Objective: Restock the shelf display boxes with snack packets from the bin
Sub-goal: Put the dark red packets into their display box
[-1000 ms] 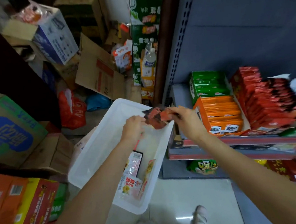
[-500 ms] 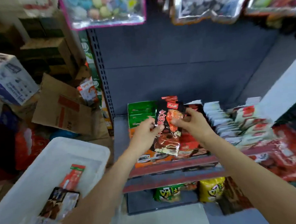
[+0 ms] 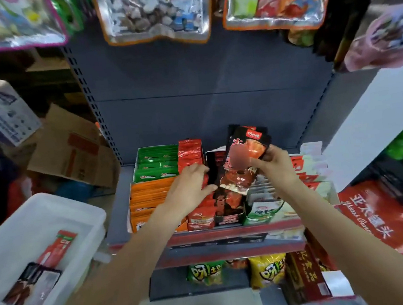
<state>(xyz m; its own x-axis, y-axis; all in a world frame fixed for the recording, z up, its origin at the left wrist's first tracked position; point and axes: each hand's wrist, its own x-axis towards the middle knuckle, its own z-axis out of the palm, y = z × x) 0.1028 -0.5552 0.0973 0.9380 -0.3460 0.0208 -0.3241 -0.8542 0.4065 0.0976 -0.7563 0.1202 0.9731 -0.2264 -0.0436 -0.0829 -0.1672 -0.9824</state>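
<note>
head view:
packets: a small stack of black-and-red snack packets (image 3: 242,163) is held upright over the black display box (image 3: 227,206), lower ends already dipping into it.
right hand: right hand (image 3: 274,163) is pinched on the stack's right edge near the top.
left hand: left hand (image 3: 191,182) is laid with fairly straight fingers against the red packets (image 3: 191,157), parting the row.
handling: judged light, thin, floppy, glossy foil, likely slippery; best held by the side seam, fed in bottom-first.
bin: white bin (image 3: 85,212) at lower left, a few packets left inside.

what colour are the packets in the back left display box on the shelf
Green, with small white and red marks; the green packets show best in the head view.
</note>
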